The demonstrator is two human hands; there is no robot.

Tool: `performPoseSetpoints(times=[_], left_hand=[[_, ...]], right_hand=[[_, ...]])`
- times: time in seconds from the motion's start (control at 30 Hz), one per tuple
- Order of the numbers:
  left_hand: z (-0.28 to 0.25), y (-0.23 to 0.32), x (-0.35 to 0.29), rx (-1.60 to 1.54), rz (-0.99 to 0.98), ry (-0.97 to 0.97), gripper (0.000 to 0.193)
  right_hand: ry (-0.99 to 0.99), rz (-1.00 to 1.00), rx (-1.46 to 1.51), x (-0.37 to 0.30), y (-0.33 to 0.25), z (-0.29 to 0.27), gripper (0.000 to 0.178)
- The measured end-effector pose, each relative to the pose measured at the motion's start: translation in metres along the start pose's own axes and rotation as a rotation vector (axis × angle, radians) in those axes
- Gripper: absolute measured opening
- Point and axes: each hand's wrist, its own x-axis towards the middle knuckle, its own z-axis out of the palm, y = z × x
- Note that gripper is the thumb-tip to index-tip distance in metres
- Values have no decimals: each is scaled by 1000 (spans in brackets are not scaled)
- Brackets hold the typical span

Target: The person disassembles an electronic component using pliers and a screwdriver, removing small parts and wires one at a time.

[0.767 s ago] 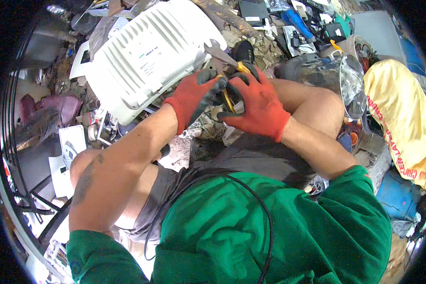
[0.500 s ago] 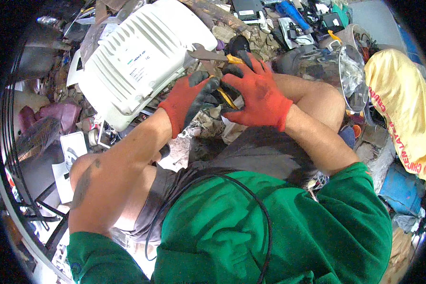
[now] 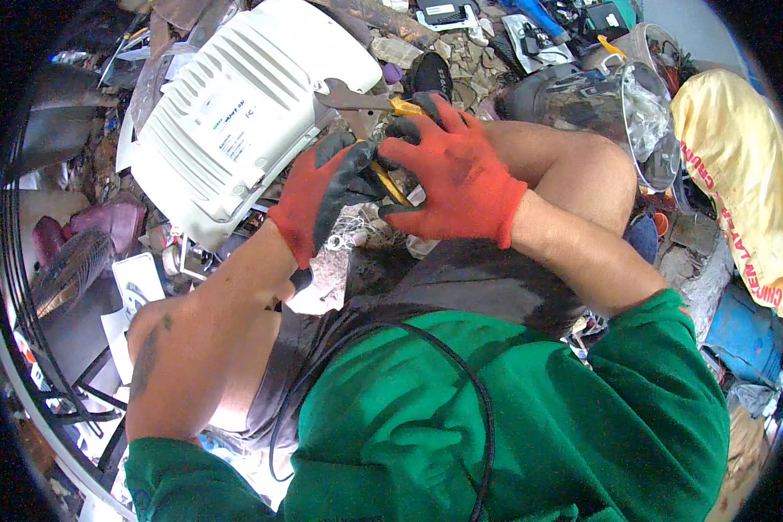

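Between my gloved hands is a yellow-handled metal hand tool [image 3: 354, 97]. Its curved jaws gape like an open-ended wrench or pincers and point left; one arm runs right, the other down. Fingers of my left hand [image 3: 317, 196], in a red glove with black palm, are curled at the lower arm. My right hand [image 3: 457, 178], gloved alike, is bent over the yellow handle parts from the right. The gloves hide much of the grip, and I cannot make out whether anything else is pinched there. Just beyond the jaws lies a large white ribbed housing [image 3: 235, 113].
A clear plastic container [image 3: 583, 104] sits beyond my right knee, beside a yellow sack [image 3: 739, 174]. A blue container [image 3: 744, 344] stands farther right. Scrap and rubble [image 3: 474, 70] cover the ground ahead. A black metal rack [image 3: 43, 348] curves along the left, near a dark red object [image 3: 104, 222].
Both hands and the tool have shifted slightly left, while the view has also moved a little. The grip looks about the same.
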Motion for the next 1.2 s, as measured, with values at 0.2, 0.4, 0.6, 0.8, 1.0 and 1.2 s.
performPoseSetpoints(times=[0.2, 0.4, 0.6, 0.8, 1.0, 1.2], left_hand=[[4, 6, -8, 5, 111, 31, 39], [-6, 6, -3, 46, 140, 23, 39], [-11, 5, 2, 72, 152, 18, 40], [-15, 4, 4, 104, 160, 25, 41], [-15, 4, 9, 106, 159, 20, 42], [-16, 6, 3, 122, 153, 24, 42]], right_hand=[[-28, 63, -16, 4, -13, -1, 74], [-10, 62, -49, 3, -21, 2, 72], [-25, 77, -68, 4, -28, 0, 72], [-18, 74, -82, 5, -30, 2, 71], [26, 51, -68, 2, -27, 5, 70], [24, 60, -79, 4, -30, 5, 68]])
